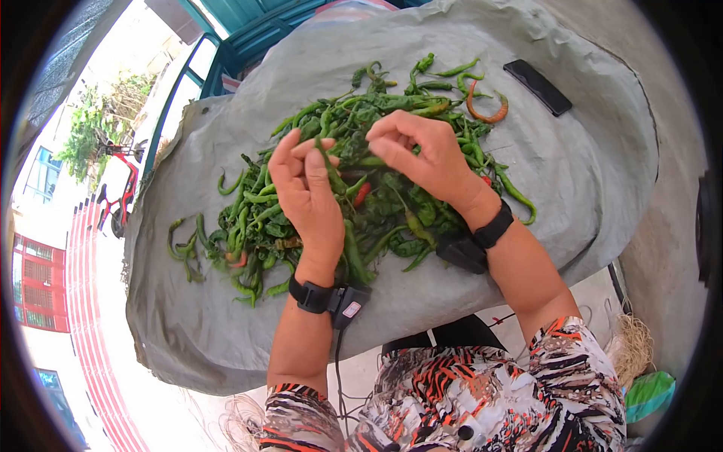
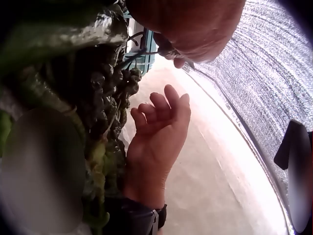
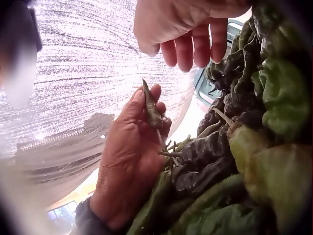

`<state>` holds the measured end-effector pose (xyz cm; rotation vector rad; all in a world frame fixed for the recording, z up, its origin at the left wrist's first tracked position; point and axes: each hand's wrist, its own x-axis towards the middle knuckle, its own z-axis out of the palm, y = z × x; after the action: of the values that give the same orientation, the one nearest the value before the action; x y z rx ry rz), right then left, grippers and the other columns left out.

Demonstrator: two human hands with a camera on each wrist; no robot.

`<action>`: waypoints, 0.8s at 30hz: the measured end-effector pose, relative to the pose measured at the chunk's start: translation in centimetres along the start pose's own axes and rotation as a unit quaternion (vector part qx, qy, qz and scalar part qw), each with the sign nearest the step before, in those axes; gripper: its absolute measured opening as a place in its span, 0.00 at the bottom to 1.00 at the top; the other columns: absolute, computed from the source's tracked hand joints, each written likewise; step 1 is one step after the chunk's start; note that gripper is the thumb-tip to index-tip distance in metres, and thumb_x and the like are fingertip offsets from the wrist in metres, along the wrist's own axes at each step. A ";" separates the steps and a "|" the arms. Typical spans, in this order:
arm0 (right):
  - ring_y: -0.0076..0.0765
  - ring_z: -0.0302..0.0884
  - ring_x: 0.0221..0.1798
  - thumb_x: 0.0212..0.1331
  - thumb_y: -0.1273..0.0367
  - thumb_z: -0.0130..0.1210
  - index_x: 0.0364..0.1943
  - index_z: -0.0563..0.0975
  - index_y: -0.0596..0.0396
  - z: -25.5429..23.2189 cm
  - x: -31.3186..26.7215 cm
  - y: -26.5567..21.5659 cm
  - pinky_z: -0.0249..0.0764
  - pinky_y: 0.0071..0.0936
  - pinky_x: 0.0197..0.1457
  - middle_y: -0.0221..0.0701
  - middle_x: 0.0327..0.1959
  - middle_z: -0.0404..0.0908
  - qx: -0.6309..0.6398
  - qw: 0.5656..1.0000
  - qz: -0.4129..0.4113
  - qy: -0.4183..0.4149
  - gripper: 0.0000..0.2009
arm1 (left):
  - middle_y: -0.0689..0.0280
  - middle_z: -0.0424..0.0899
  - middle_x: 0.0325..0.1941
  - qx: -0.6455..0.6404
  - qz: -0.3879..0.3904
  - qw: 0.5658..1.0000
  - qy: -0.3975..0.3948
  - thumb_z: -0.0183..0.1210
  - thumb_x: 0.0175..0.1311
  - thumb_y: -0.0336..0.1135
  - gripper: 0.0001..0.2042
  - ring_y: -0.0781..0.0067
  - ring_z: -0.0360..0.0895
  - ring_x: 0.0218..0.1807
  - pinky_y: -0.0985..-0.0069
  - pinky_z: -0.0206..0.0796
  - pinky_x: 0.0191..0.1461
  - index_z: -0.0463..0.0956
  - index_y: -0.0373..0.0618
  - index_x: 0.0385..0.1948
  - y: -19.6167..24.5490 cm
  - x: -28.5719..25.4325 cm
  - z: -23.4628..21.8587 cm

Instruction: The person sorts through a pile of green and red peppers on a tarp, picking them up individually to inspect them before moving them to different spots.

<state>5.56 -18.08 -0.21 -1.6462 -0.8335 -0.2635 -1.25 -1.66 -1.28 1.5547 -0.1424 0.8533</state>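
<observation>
My left hand [image 1: 307,197] is raised over the left-centre of a heap of green peppers [image 1: 252,211], and it pinches one small green pepper [image 3: 152,111] between thumb and fingers. The pepper points upward, its stem end low in the palm, in the right wrist view. Across from it, my right hand [image 1: 435,157] hovers above the heap with bent, relaxed fingers. Nothing shows in that right hand [image 2: 157,134] in the left wrist view, and the two hands are apart. A red pepper [image 1: 362,195] lies in the heap between the wrists.
A grey sheet [image 1: 489,316] lies under the heap. The black phone [image 1: 538,87] is at its upper right, near a curved orange-red pepper [image 1: 489,116]. Some loose peppers [image 1: 188,245] lie at the left. Blue-green metal rails [image 1: 263,26] stand behind; a cable [image 1: 339,377] hangs from the left wrist.
</observation>
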 end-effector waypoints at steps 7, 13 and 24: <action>0.29 0.78 0.26 0.51 0.51 0.67 0.26 0.81 0.47 -0.1 0.0 -0.9 0.72 0.27 0.30 0.23 0.19 0.78 -0.125 0.967 -0.071 -0.209 0.16 | 0.58 0.73 0.50 -0.024 0.024 0.998 0.056 0.44 0.77 0.28 0.20 0.70 0.78 0.44 0.71 0.75 0.50 0.52 0.41 0.67 0.1 0.2 0.3; 0.40 0.77 0.26 0.54 0.62 0.62 0.24 0.80 0.51 1.3 -0.4 0.5 0.73 0.32 0.31 0.32 0.21 0.77 -0.129 0.977 -0.114 -0.129 0.09 | 0.58 0.72 0.52 -0.040 0.023 0.999 0.020 0.43 0.77 0.27 0.22 0.68 0.78 0.48 0.68 0.74 0.56 0.48 0.42 0.68 -0.4 0.1 0.1; 0.19 0.72 0.24 0.70 0.57 0.53 0.47 0.79 0.58 0.3 0.4 0.8 0.70 0.21 0.28 0.26 0.25 0.79 0.050 0.983 0.131 0.116 0.17 | 0.60 0.80 0.46 0.446 0.070 0.889 -0.081 0.60 0.57 0.23 0.21 0.59 0.72 0.50 0.64 0.65 0.57 0.73 0.42 0.55 -1.9 0.1 -0.3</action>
<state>6.25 -17.65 -0.68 -1.5747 -0.4424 -0.2202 -0.24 -0.94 -2.77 2.5091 0.0330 0.9587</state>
